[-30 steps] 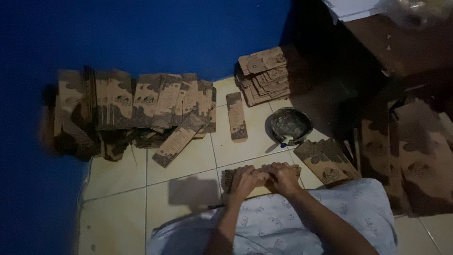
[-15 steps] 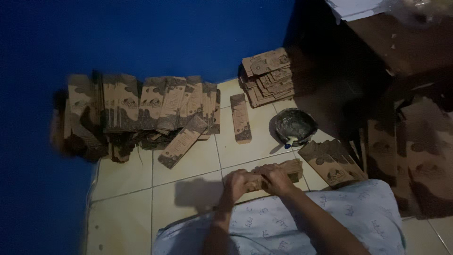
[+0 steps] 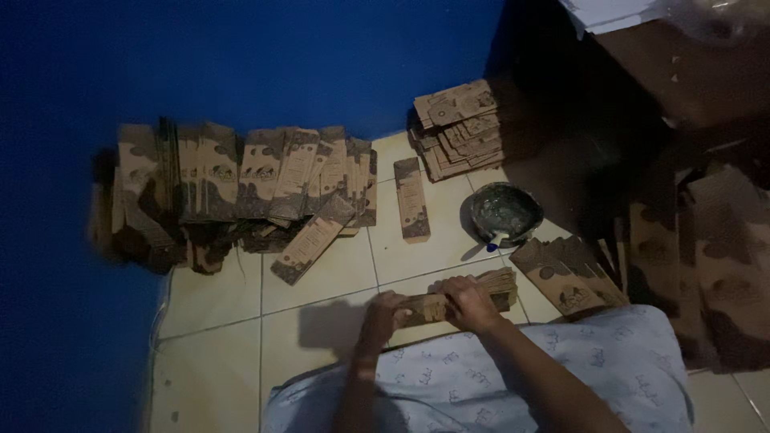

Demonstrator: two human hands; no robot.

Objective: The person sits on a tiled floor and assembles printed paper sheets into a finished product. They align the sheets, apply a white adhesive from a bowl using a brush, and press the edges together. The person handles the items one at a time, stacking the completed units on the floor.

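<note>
Both hands grip one flat brown sleeve [image 3: 457, 298] over the floor [image 3: 216, 353], by the lap: left hand [image 3: 383, 314] pinches its left end, right hand [image 3: 469, 303] presses the middle, likely flattening a fold. Bowl [image 3: 505, 212] and sleeve stack [image 3: 569, 273] sit within right-hand reach.

Flat brown cardboard sleeve [image 3: 465, 298] with dark printed pattern, long and narrow, lying roughly level across the cream floor tiles [image 3: 321, 297], slightly tilted up to the right. Left end and middle covered, right end sticks out, just beside lap.
</note>
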